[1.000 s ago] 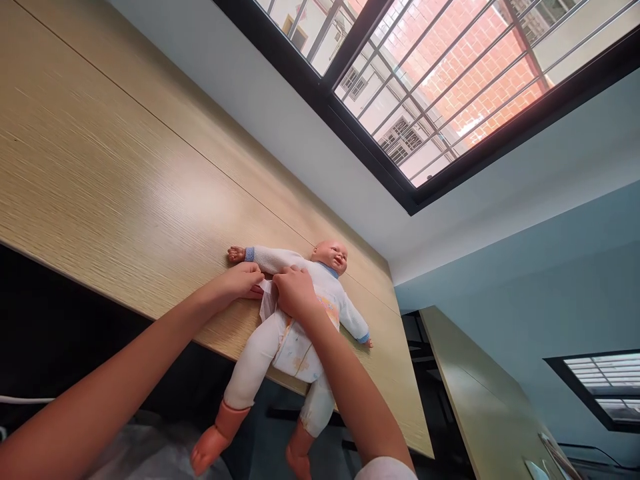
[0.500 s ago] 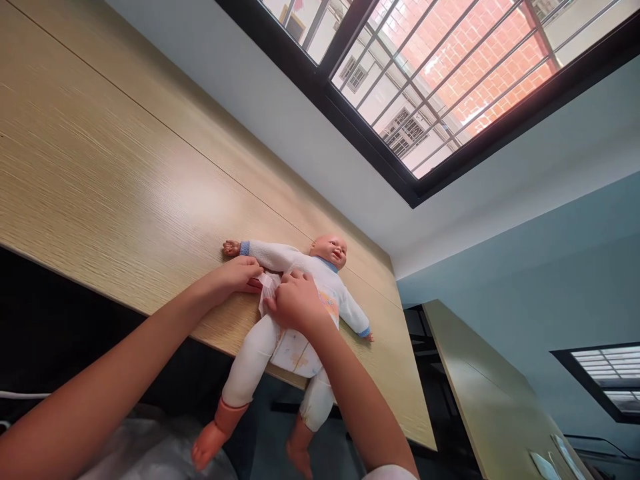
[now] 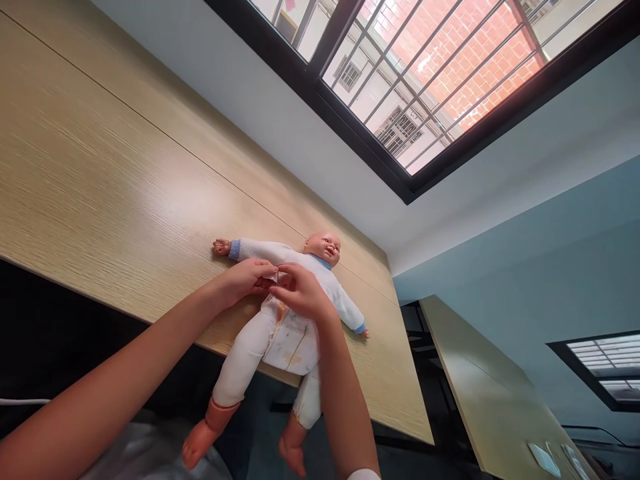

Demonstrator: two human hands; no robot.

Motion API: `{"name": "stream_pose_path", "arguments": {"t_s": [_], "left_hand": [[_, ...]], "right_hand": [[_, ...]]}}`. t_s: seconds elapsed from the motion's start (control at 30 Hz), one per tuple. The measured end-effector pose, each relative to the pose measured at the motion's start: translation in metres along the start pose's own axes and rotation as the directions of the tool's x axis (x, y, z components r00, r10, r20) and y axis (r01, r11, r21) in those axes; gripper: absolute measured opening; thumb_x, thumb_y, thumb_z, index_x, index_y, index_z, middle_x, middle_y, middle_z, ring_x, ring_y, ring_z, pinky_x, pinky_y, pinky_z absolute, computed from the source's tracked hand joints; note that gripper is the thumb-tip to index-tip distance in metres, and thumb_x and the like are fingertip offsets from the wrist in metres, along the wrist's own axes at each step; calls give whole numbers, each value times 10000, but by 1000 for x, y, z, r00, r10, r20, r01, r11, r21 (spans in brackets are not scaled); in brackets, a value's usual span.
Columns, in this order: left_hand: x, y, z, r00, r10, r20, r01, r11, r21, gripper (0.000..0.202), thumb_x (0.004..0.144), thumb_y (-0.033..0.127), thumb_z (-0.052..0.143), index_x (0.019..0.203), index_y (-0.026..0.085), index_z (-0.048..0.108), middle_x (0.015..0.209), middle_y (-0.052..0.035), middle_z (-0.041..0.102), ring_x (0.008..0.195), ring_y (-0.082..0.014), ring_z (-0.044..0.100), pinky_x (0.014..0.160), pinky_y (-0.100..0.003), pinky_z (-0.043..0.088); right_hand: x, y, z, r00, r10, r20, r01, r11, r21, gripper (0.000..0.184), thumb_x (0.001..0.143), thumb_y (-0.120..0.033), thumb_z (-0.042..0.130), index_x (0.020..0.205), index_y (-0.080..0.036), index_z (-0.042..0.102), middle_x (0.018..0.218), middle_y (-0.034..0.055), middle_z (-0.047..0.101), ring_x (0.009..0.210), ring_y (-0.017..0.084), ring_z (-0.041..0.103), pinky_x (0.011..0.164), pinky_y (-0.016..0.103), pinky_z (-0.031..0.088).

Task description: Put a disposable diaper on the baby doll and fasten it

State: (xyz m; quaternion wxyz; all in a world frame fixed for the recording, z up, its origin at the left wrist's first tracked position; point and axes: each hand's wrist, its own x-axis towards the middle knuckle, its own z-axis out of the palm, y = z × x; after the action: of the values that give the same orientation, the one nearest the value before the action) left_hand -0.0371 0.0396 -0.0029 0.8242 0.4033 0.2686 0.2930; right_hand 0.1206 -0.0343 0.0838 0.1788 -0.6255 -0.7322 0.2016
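Observation:
A baby doll in a white top with blue cuffs lies on its back on the wooden table, its feet hanging over the near edge. A white patterned diaper is round its hips. My left hand pinches the diaper's side at the doll's waist. Opposite it, my right hand has thumb and fingertips closed at the same spot, almost touching the left fingertips. A sliver of white material shows between them. My fingers hide most of the diaper's side edge.
Beyond the table run a pale wall and a barred window. To the right stands a second wooden table with a white flat item on it. A gap separates the two tables. A white cable shows at lower left.
My right hand has turned and lifted from the diaper's front, bringing its fingertips to those of my left hand. The stretched white side piece is now mostly hidden. The view has shifted slightly.

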Motion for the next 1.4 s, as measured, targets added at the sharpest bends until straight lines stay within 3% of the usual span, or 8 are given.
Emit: {"name": "stream_pose_path", "arguments": {"t_s": [0.13, 0.33, 0.5, 0.63, 0.8, 0.9, 1.13, 1.4], "left_hand": [[6, -1, 1, 1000, -2, 25, 2, 1000, 0, 299, 736, 382, 847, 757, 170, 638, 773, -9, 660, 725, -160, 626, 686, -273, 524], [18, 2, 17, 998, -10, 68, 1, 993, 119, 349, 739, 446, 845, 776, 166, 639, 726, 0, 638, 629, -124, 571, 613, -247, 459], [25, -4, 38, 997, 30, 69, -47, 966, 254, 353, 826, 492, 728, 839, 140, 696, 788, -62, 709, 680, -168, 643, 658, -284, 487], [14, -19, 46, 983, 169, 72, -183, 914, 361, 250, 863, 397, 643, 916, 168, 728, 866, -49, 707, 790, -205, 651, 742, -320, 506], [-15, -37, 61, 799, 558, 225, -459, 323, 828, 373, 996, 265, 482, 1236, 151, 744, 1197, -159, 696, 1118, -320, 631, 1016, -474, 513], [-23, -45, 65, 769, 515, 380, -466, 44, 884, 481, 1045, 228, 400, 1441, 97, 639, 1487, -208, 614, 1409, -346, 530, 1190, -502, 434], [-20, -57, 62, 823, 282, 494, -499, -60, 865, 784, 1065, 581, 448, 1627, 35, 421, 1713, -239, 332, 1619, -359, 288, 1305, -534, 274], [-59, -77, 66, 835, 393, 385, -361, -137, 923, 717, 1060, 477, 459, 1594, -1, 458, 1651, -281, 434, 1566, -393, 390, 1253, -538, 381]], "right_hand": [[-16, 15, -7, 944, 181, -278, -145, 979, 145, 275, 931, -232, 544, 1121, -180, 737, 1073, 81, 780, 932, 212, 721, 846, 337, 562], [-33, 21, 9, 929, 250, -274, -269, 962, -36, 96, 868, -228, 642, 911, -195, 722, 882, 45, 726, 793, 195, 645, 734, 302, 487], [-38, 20, 21, 929, 178, -326, -214, 974, -77, 116, 887, -186, 600, 901, -191, 715, 904, 59, 703, 842, 201, 619, 776, 308, 463], [-54, 34, 25, 853, 218, -474, -110, 963, 244, 235, 940, -206, 521, 1023, -198, 740, 1018, 68, 756, 954, 214, 679, 892, 335, 520], [-93, 55, 32, 633, 401, -662, -226, 914, 338, 287, 941, -354, 584, 1075, -146, 730, 1112, 147, 741, 1039, 289, 693, 959, 428, 553], [-117, 60, 42, 612, 458, -645, -321, 889, 327, 417, 956, -409, 573, 1227, -124, 711, 1267, 200, 710, 1201, 343, 662, 1083, 503, 506], [-132, 58, 55, 707, 471, -528, -325, 879, 350, 624, 1032, -446, 427, 1539, -92, 508, 1597, 216, 514, 1504, 318, 476, 1258, 498, 364], [-137, 66, 68, 620, 488, -614, -346, 873, 345, 712, 995, -485, 532, 1599, -123, 427, 1574, 219, 546, 1470, 355, 524, 1197, 518, 435]]}}
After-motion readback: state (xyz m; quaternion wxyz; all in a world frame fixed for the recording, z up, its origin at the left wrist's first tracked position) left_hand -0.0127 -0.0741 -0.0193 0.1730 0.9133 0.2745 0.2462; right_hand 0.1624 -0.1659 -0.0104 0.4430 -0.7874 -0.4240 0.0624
